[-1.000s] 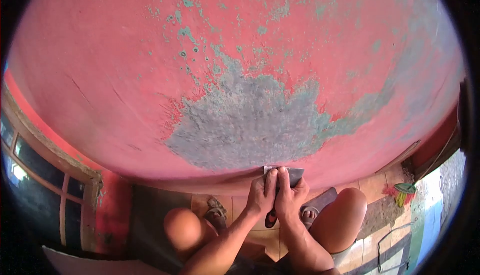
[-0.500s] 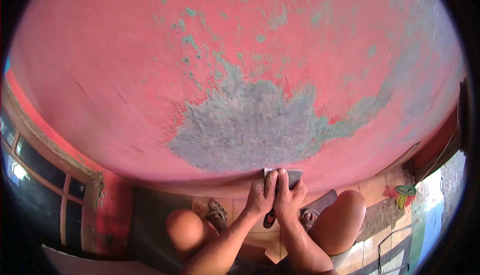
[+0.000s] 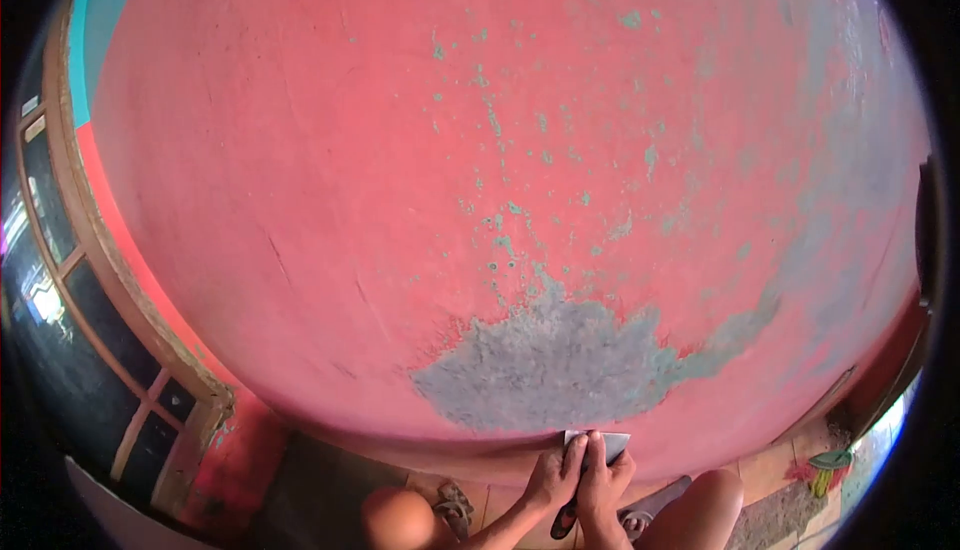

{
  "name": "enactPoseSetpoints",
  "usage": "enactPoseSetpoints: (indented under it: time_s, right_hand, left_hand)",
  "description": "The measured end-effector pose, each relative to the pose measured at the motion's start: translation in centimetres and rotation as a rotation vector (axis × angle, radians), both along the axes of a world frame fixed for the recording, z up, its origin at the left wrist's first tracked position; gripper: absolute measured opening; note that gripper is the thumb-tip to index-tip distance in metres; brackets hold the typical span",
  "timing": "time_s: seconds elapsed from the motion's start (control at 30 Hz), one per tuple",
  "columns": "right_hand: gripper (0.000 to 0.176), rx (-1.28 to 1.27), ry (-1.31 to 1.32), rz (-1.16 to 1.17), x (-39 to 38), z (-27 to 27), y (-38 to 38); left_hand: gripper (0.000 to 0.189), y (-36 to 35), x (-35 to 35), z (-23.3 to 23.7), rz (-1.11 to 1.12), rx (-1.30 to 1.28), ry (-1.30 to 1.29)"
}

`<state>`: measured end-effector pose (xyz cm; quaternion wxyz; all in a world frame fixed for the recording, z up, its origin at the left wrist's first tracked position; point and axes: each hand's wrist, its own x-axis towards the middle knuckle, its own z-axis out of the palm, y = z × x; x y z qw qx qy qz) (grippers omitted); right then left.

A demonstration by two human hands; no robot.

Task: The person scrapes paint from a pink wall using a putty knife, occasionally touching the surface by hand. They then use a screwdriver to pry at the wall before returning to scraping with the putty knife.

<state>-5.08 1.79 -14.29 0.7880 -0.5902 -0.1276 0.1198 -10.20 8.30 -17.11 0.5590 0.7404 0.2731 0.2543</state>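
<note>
A putty knife (image 3: 615, 442) with a wide metal blade and a dark handle is held against the lower part of the pink wall (image 3: 330, 200). Both my left hand (image 3: 556, 474) and my right hand (image 3: 604, 482) are closed around it, side by side, with the thumbs laid along the blade. The handle end sticks out below, between my hands. Just above the blade spreads a bare grey patch (image 3: 540, 365) with ragged edges where the paint is gone. Small green spots dot the wall over this patch.
My bent knees (image 3: 398, 518) flank my arms, with sandalled feet on the tiled floor. A wood-framed window (image 3: 95, 350) stands at the left. On the floor at the right lies a broom head (image 3: 828, 462) with green and red bristles.
My view has tilted up, so the wall, grey patch and hands now sit lower and further right in the picture. Both hands keep their hold on the putty knife.
</note>
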Motion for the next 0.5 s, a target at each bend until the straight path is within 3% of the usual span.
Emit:
enactPoseSetpoints:
  time_s: [0.13, 0.17, 0.2, 0.27, 0.33, 0.5]
  right_hand:
    - [0.027, -0.041, -0.060, -0.037, 0.5, -0.5, 0.3]
    - [0.028, -0.062, -0.094, -0.062, 0.5, -0.4, 0.3]
    - [0.028, -0.072, -0.092, -0.047, 0.5, -0.3, -0.1]
    - [0.028, -0.090, -0.084, -0.021, 0.8, 0.2, 0.0]
    - [0.027, -0.061, 0.013, -0.005, 0.6, -0.3, 0.2]
    - [0.023, 0.021, 0.090, 0.062, 0.5, -0.9, -0.1]
  left_hand:
    - [0.041, -0.4, -0.2, 0.4, 0.054, 0.042, -0.021]
    - [0.035, -0.1, 0.0, 0.6, 0.021, 0.184, -0.110]
    - [0.032, -0.1, -0.2, 1.2, -0.001, 0.170, -0.057]
    - [0.035, -0.2, 0.1, 0.6, 0.052, 0.306, -0.062]
    - [0.041, 0.1, 0.2, 0.9, 0.029, 0.090, -0.085]
    - [0.046, -0.2, 0.2, 1.5, 0.080, 0.019, -0.060]
